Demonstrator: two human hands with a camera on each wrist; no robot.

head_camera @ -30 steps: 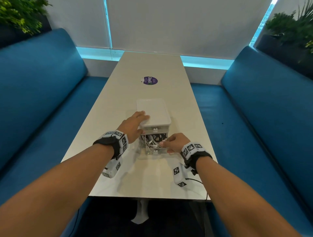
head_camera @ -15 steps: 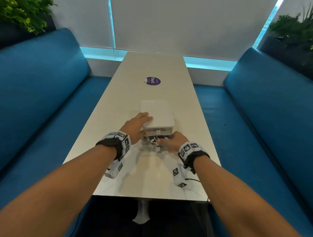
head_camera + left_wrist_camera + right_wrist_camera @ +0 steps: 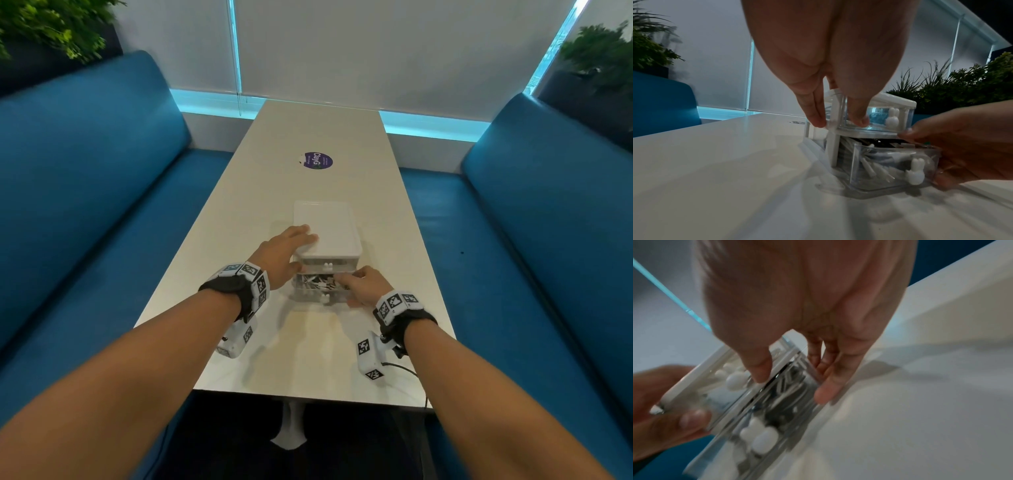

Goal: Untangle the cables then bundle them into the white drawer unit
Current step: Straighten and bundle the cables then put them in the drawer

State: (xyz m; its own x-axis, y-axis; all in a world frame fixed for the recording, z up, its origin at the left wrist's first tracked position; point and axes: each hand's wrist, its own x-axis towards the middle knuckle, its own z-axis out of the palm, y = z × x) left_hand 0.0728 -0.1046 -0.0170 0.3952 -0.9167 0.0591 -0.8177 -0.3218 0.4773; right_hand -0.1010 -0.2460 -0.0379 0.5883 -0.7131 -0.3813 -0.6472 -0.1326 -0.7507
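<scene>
Left hand lies on the near-left corner of the unit, fingers straight over its top, thumb down the front. In the left wrist view straight fingers press the unit's left side and the thumb presses the clear upper drawer; nothing is gripped.

Between the hands the lower drawer stands pulled partway out, toward the person. The cables lie bundled inside it, white plugs and dark cord seen through the clear wall. The head view shows them only as a small tangle. The left wrist view alone shows the rabbit-shaped white knobs on both drawer fronts.

Right hand is at the lower drawer's right front. The right wrist view, blurred, shows what the head view hides: the thumb on the drawer's top edge, fingers down its right side, so it grasps the drawer. The forearm comes in low over the surface, wrist just off it.

Past both hands a purple sticker lies on the surface, well apart from the unit.
</scene>
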